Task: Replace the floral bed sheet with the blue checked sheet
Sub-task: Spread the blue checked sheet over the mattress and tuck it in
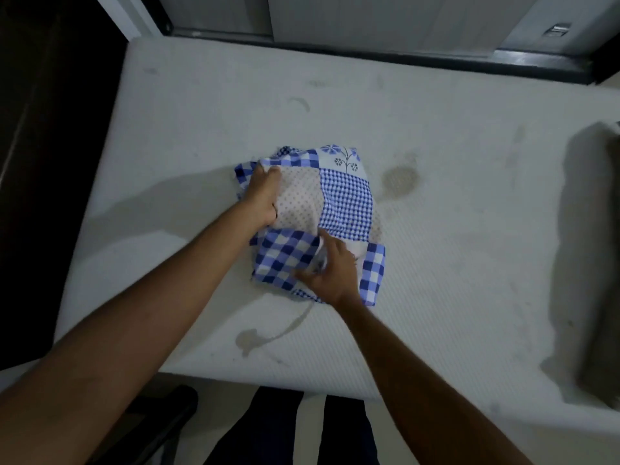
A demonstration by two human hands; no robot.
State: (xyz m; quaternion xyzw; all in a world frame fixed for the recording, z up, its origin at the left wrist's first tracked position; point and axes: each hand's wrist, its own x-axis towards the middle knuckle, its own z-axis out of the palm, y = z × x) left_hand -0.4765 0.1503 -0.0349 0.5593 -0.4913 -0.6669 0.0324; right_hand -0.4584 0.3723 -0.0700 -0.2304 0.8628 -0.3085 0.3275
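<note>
- The folded blue-and-white checked cloth sheet (345, 199) lies bunched near the middle of the bare, stained white mattress (436, 229).
- The left hand (265, 193) has its fingers curled round the sheet's far-left edge.
- The right hand (330, 273), blurred, has its fingers pinching a fold at the sheet's near edge.
- A grey bundle (600, 263) lies at the mattress's right edge.

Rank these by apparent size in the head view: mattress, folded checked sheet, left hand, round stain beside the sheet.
1. mattress
2. folded checked sheet
3. left hand and round stain: these look about alike, so they are not ranked.
</note>
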